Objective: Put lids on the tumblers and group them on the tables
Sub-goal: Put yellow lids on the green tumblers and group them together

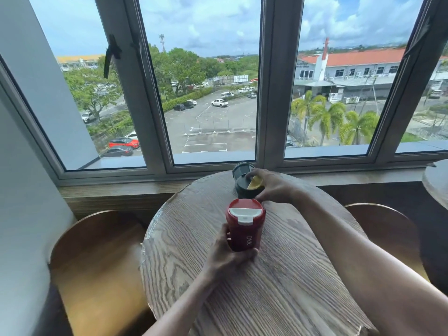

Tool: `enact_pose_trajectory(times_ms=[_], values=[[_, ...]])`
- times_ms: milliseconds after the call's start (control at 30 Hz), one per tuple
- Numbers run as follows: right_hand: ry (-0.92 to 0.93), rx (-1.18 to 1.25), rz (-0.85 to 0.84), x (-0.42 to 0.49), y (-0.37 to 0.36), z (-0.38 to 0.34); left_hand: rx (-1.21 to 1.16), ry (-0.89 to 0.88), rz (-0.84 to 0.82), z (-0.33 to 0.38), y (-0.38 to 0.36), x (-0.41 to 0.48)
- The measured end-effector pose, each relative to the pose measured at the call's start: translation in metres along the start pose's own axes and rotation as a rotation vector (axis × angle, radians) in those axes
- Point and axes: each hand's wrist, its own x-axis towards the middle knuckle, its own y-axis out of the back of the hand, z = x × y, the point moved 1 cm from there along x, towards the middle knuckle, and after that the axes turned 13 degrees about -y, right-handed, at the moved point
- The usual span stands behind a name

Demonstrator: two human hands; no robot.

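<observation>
Head view: left hand (230, 253) grips the lidded red tumbler (245, 226) mid-table, right hand (274, 187) grasps the dark tumbler (247, 187) near the far edge (rigid, probably slick; hold around the body).

Left hand (230, 257) around lidded red tumbler (244, 226), right hand (271, 186) on dark tumbler's lid (247, 184), round wooden table (278, 287).

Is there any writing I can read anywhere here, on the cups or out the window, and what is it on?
"OKK": white letters running down the side of the red tumbler, held by the left hand.
Building sign outside the window: too small and blurred to read.
Dark tumbler under the right hand: no lettering visible.
</observation>
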Motion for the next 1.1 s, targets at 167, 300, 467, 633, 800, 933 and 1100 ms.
enact_pose_trajectory(times_ms=[167,300,467,633,800,933,1100], values=[[-0.068,0.137,-0.199,-0.001,0.009,-0.002,0.023,-0.012,0.01,0.0,0.0,-0.001],[-0.21,0.231,-0.046,0.008,0.011,-0.006,0.044,-0.023,0.009,-0.001,0.0,0.0],[-0.386,0.241,0.092,0.018,0.006,-0.011,0.062,-0.038,0.026,0.0,0.0,-0.001],[-0.349,0.315,0.101,0.023,0.009,-0.007,0.052,-0.037,0.025,0.0,0.0,-0.002],[-0.222,0.284,0.053,0.023,0.006,-0.014,0.05,-0.034,0.018,0.0,0.0,-0.002],[-0.147,0.352,0.04,0.023,0.002,-0.015,0.054,-0.034,0.01,0.001,0.001,-0.002],[-0.127,0.343,0.012,0.023,0.004,-0.009,0.046,-0.04,0.021,0.001,0.001,-0.003]])
